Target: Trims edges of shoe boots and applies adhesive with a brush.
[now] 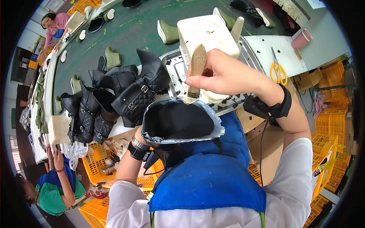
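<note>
Right hand [228,76] is clamped around a brush [197,70], fingers wrapped on its tan, glue-crusted wooden handle, bristles pointing down and touching the far rim of the boot [178,123]. The boot is upside down, sole side up, sitting just in front of the blue apron [207,178] at picture centre; its bottom is matte black, oval, with a wrinkled pale grey lasting margin folded around the edge, ragged and uneven. The bristle tip looks whitish and meets that grey edge at the top right of the oval. Left hand [141,137] is mostly hidden beneath the boot's left side; it seems closed on the boot from below, fingers not visible; only the wrist with a watch and black strap shows. Behind the brush a white plastic tub [207,32] sits on a metal tray [249,53] littered with black scraps. Yellow-handled scissors [278,70] lie on the white table to the right, well apart. Left of the boot a row of finished black quilted boots [114,102] with buckles stands on the bench edge. Green soles rest on the dark conveyor [129,34] beyond. Yellow crates [332,121] stack right.
</note>
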`<state>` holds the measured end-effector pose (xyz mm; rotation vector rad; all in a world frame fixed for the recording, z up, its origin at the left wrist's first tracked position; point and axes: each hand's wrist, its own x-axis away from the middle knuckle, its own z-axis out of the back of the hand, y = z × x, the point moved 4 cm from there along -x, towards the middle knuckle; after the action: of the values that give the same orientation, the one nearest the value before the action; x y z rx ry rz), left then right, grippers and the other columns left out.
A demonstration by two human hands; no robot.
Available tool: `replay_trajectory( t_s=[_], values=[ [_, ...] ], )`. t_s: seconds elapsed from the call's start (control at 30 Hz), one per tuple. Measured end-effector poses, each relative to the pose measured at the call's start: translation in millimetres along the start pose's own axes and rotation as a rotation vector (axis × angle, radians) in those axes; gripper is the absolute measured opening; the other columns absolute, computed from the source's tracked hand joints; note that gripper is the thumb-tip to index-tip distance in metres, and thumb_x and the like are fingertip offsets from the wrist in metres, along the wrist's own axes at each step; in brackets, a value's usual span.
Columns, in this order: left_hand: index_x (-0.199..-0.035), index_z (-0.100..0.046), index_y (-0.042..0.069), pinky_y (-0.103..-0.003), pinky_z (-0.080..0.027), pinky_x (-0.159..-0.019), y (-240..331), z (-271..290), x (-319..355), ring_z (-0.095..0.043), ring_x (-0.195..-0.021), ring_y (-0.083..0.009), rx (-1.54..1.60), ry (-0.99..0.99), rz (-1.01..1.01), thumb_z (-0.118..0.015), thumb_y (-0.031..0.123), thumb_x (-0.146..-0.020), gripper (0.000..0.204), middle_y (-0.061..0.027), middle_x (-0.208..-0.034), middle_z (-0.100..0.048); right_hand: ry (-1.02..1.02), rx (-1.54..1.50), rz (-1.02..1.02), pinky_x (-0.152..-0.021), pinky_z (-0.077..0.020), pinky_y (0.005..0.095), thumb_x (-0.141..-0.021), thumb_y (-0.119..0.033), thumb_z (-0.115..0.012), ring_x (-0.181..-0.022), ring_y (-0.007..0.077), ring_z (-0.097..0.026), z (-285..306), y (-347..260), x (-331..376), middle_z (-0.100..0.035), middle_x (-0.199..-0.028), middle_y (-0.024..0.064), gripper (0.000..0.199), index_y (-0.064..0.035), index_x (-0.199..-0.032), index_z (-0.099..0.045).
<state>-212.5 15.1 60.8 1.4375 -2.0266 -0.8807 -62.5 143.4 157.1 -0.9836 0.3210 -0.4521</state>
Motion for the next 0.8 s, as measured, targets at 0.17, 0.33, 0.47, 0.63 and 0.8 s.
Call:
replay_trajectory(
  t_s=[0.17, 0.33, 0.47, 0.63, 0.8],
  values=[
    [-0.112, -0.046, -0.005, -0.038, -0.047, -0.077, 9.4, -8.4, -3.7, -0.059, -0.082, -0.0283, -0.071, 0.06, -0.044, -0.041, 0.047, -0.087, 0.057, -0.0188, -0.09, -0.058, -0.015, -0.074, -0.134, -0.05, -0.0397, 0.0215, -0.081, -0.016, -0.06, -0.056, 0.0066, -0.05, 11.4, -1.8, 9.7, -0.057, -0.065, 0.0023, 0.017, 0.0003, -0.086, -0.061],
    [-0.113, -0.045, -0.005, -0.038, -0.047, -0.078, 18.7, -21.8, -10.6, -0.059, -0.083, -0.028, -0.146, 0.098, -0.076, -0.041, 0.048, -0.087, 0.059, -0.0188, -0.091, -0.058, 0.075, -0.341, -0.061, -0.051, -0.0426, 0.0198, -0.082, -0.02, -0.06, -0.058, 0.0059, -0.053, 11.1, -11.6, 8.2, -0.057, -0.068, 0.0011, 0.02, -0.0011, -0.089, -0.06],
    [-0.113, -0.045, -0.005, -0.038, -0.047, -0.078, 32.3, -29.9, 2.9, -0.058, -0.084, -0.0277, -0.212, 0.108, -0.085, -0.04, 0.048, -0.087, 0.06, -0.0189, -0.092, -0.058, 0.064, -0.176, -0.027, -0.049, -0.0446, 0.0199, -0.083, -0.023, -0.059, -0.059, 0.0067, -0.055, 0.7, 3.4, 5.8, -0.06, -0.072, 0.0031, 0.023, -0.0004, -0.088, -0.061],
    [-0.114, -0.044, -0.006, -0.037, -0.047, -0.079, 69.4, -29.1, 7.1, -0.058, -0.084, -0.0274, -0.295, 0.146, -0.161, -0.039, 0.049, -0.088, 0.061, -0.019, -0.093, -0.057, 0.394, -0.349, -0.088, -0.047, -0.0427, 0.0193, -0.081, -0.025, -0.06, -0.054, 0.0061, -0.054, 52.5, 15.9, 39.5, -0.059, -0.065, 0.0022, 0.027, 0.0015, -0.085, -0.061],
    [-0.119, -0.042, -0.005, -0.037, -0.041, -0.092, 161.1, -37.2, -46.2, -0.052, -0.104, -0.0273, -0.054, 0.179, -0.285, -0.037, 0.043, -0.091, 0.056, -0.0204, -0.112, -0.051, 0.89, -0.494, 0.046, -0.045, -0.0331, 0.0173, -0.086, -0.019, -0.054, -0.05, 0.0045, -0.043, 114.3, 31.1, 121.5, -0.052, -0.061, -0.0002, 0.022, 0.0026, -0.085, -0.06]
  ],
)
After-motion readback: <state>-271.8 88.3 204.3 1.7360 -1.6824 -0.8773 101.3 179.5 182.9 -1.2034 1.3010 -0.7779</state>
